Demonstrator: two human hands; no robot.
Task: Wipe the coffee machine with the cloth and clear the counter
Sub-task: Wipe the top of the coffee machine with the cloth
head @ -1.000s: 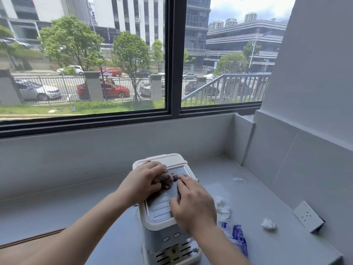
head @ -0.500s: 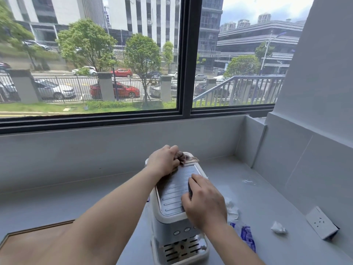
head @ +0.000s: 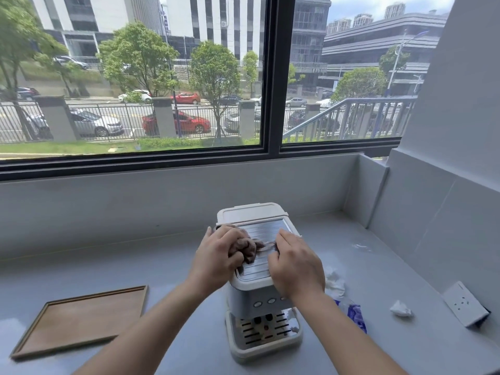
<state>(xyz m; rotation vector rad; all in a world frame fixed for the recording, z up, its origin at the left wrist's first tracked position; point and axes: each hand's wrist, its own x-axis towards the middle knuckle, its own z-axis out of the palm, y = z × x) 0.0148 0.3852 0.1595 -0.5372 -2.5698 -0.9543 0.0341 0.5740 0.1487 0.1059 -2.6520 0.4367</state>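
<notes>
A small white coffee machine (head: 259, 301) with a ribbed metal top stands on the grey counter (head: 135, 266), its drip grille facing me. A brownish cloth (head: 247, 246) lies bunched on the machine's top. My left hand (head: 219, 255) is closed around the cloth on the left side of the top. My right hand (head: 296, 262) rests on the right side of the top and pinches a strand of the same cloth between its fingertips.
A flat wooden tray (head: 81, 320) lies on the counter at the left. To the machine's right are crumpled white tissues (head: 335, 282), a blue-and-clear wrapper (head: 354, 315) and another paper wad (head: 400, 309). A wall socket (head: 464, 304) sits on the right wall. A window runs along the back.
My left hand drew the cloth back from the machine's rear edge to the middle of its top. My right hand shifted up to the cloth. The view pulled back, showing the tray.
</notes>
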